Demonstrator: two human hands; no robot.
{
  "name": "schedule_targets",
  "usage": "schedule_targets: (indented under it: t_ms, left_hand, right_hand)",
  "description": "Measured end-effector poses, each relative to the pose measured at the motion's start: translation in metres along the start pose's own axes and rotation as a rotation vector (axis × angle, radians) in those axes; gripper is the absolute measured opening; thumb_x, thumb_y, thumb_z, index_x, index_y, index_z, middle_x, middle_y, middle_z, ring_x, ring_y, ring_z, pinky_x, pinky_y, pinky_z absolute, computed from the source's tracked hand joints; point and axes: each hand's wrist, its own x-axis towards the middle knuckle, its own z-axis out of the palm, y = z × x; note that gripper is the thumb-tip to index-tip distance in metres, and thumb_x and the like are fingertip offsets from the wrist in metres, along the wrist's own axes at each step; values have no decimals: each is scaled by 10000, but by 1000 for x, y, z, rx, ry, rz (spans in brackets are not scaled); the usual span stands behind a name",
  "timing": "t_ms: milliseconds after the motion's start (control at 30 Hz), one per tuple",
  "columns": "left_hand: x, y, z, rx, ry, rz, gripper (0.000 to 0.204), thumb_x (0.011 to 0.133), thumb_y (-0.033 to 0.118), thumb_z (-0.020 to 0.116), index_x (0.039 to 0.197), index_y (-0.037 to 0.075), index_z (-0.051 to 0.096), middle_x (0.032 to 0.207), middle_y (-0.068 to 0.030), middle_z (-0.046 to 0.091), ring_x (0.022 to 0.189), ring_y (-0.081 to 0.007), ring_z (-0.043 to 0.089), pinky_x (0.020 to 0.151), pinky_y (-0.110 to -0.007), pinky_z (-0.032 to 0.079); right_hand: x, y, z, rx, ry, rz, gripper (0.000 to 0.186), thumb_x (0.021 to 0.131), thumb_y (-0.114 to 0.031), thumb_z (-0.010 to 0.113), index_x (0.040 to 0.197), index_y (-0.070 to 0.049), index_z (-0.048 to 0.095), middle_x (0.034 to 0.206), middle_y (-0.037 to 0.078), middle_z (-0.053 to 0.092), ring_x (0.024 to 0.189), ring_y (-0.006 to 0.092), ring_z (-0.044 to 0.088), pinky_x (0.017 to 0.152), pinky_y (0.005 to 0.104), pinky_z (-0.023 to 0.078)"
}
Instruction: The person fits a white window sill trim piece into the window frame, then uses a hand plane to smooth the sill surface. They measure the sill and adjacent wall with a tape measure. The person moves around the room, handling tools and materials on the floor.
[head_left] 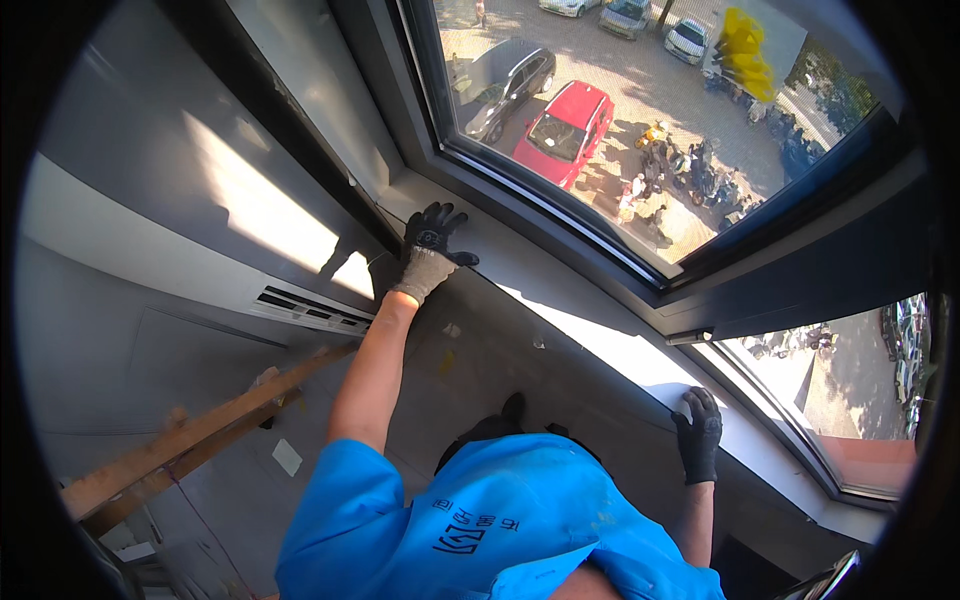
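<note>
Fingers, left hand [432, 240]: spreading over the upper-left end of the window sill [640, 355], pointing the thumb out rightward, not closing on anything.
Fingers, right hand [699, 437]: lying close together, bending slightly by the sill edge lower right; unable to tell whether gripping.
Sill: running diagonally between and under both hands, catching bright sun along the middle.
Window frame [555, 217]: rising dark beside the sill, looking down through glass on a paved parking area.
Handle [690, 338]: sticking out small, sitting between the frame and the right hand.
Grey wall [150, 120]: standing at left, catching a sunlit patch, carrying a slotted vent [310, 308].
Floor [250, 500]: showing grey, bearing a pale scrap [287, 457], running behind wooden boards [210, 425] lower left.
Gloves: covering both hands, showing dark, ending in a grey cuff on the left.
Blue shirt [540, 480]: filling bottom centre, carrying dark printed characters.
Left glove mark: showing small and pale on the back, too small for reading.
Hands: counting two.
Boards: counting two, running side by side.
Cars outside: counting one red car [568, 130], one dark car [510, 85], three light ones along the top.
Two-wheelers outside: clustering right of the red car, too small for counting.
</note>
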Motion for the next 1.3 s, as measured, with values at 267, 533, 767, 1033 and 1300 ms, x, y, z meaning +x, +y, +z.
schedule_targets:
  t_ms: [267,533,767,1033,1300]
  left_hand:
    - [-6,-10,15,-98,-104,347,710,550,269,876,1195,91,637,1291,-133,598,1238,-328,523,1028,-451,422]
    - [6,9,10,34,-209,433,657,589,254,864,1196,95,669,1284,-122,626,1232,-302,545,1055,-414,432]
    - [8,43,5,-477,-439,191,557,707,264,813,1227,122,674,1312,-100,625,1207,-308,567,1048,-387,439]
    - [20,97,-7,-187,-796,80,491,854,343,702,1276,102,635,1216,-215,641,1116,-373,613,983,-453,476]
    - [-29,206,64,-67,-499,621,760,911,622,496,1422,59,477,1438,-117,512,1305,-320,482,1099,-467,363]
  right_hand:
    - [6,3,1,66,21,-34,424,738,-129,778,1135,-60,646,1233,137,626,1215,354,546,1010,446,452]
    - [3,9,5,-54,45,-75,367,808,-201,728,1139,-75,631,1274,113,596,1257,318,519,1048,446,424]
    - [2,2,12,-50,52,-28,338,815,-167,719,1138,-96,646,1270,116,602,1264,318,519,1074,447,413]
    - [-7,8,24,-78,48,38,384,834,-205,721,1185,-89,617,1327,130,571,1296,313,497,1081,472,394]
    - [-16,-10,51,-152,7,71,679,881,-438,636,1439,-99,448,1519,208,377,1427,366,333,1154,565,243]
